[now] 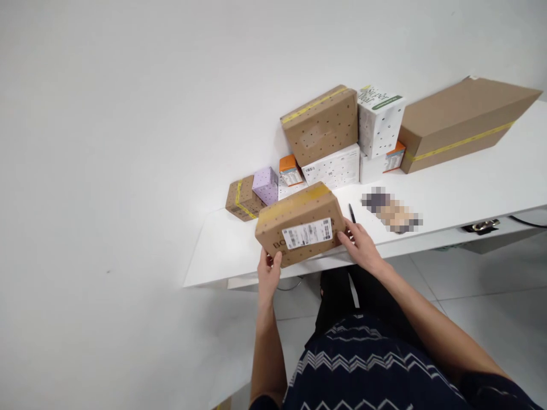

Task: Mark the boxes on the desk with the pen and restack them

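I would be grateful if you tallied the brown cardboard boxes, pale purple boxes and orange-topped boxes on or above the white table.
Brown cardboard boxes: 4 (held box, small left box, upper middle box, long right box)
Pale purple box: 1
Orange-topped boxes: 2 (left one, right one)
Total: 7

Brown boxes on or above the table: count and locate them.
4: held box between left hand and right hand; small box at the left end; upper box atop a white box; large box far right. Others may be hidden.
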Demonstrator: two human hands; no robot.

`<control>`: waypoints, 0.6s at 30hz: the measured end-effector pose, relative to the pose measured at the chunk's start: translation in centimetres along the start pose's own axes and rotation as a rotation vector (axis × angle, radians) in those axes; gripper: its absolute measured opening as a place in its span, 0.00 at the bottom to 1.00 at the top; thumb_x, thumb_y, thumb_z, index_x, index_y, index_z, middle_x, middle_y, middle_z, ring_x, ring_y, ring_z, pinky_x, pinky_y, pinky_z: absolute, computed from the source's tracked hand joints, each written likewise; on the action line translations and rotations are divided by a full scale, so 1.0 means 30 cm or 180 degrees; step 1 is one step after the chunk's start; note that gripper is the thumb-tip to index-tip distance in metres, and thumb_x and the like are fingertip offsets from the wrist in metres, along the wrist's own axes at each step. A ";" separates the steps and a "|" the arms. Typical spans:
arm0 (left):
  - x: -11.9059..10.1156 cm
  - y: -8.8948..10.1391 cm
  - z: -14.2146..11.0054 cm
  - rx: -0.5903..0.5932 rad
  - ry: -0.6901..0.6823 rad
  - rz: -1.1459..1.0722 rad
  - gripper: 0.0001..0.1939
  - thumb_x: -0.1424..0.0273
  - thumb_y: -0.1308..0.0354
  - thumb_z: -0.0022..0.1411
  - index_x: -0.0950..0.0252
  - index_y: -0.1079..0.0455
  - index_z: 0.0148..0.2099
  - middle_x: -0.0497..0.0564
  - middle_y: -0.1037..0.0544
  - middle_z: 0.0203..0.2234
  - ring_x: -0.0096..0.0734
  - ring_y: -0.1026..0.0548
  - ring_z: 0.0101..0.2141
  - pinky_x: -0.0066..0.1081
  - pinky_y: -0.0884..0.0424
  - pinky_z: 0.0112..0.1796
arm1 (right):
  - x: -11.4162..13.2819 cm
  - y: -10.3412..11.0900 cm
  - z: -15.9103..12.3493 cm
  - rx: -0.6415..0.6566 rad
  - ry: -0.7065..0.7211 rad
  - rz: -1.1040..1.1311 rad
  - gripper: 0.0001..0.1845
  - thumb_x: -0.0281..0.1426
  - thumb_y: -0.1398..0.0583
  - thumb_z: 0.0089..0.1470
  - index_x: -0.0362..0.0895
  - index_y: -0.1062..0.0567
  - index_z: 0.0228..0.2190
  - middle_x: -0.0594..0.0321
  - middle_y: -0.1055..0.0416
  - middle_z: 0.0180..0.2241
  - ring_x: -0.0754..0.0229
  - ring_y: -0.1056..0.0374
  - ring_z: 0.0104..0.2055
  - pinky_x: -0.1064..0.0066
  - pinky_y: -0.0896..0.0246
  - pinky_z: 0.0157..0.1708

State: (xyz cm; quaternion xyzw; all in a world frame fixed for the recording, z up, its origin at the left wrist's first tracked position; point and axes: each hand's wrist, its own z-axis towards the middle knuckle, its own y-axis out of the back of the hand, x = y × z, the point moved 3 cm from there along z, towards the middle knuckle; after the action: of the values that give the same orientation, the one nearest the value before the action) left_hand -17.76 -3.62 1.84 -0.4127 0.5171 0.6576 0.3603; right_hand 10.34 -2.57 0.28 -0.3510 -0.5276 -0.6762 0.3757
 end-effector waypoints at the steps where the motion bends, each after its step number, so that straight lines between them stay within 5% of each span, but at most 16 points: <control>1: -0.032 0.010 -0.002 -0.0008 0.0010 0.0083 0.31 0.52 0.45 0.60 0.61 0.40 0.61 0.56 0.25 0.48 0.36 0.25 0.44 0.33 0.29 0.45 | 0.016 0.021 0.001 -0.0072 0.0033 0.0037 0.28 0.44 0.49 0.59 0.45 0.36 0.58 0.55 0.34 0.37 0.55 0.35 0.37 0.62 0.35 0.37; 6: -0.117 0.008 0.004 0.0159 0.0021 0.0206 0.29 0.52 0.50 0.63 0.58 0.40 0.63 0.52 0.28 0.54 0.39 0.31 0.53 0.34 0.32 0.51 | 0.048 0.085 -0.008 -0.0389 -0.0010 0.0041 0.30 0.48 0.50 0.59 0.44 0.33 0.56 0.57 0.36 0.34 0.57 0.37 0.33 0.63 0.36 0.34; 18: -0.052 -0.055 0.000 0.0108 0.0231 0.0002 0.29 0.52 0.53 0.65 0.57 0.43 0.64 0.51 0.36 0.61 0.37 0.40 0.61 0.36 0.41 0.59 | 0.025 0.071 -0.024 -0.0457 -0.0103 -0.0116 0.30 0.49 0.52 0.60 0.45 0.33 0.55 0.55 0.37 0.35 0.55 0.36 0.36 0.61 0.36 0.39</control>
State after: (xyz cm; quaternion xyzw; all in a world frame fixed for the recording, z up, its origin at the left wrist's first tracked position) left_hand -15.66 -3.36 2.63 -0.4299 0.5411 0.6334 0.3480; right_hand 11.79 -3.72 1.76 -0.3782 -0.4901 -0.7133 0.3286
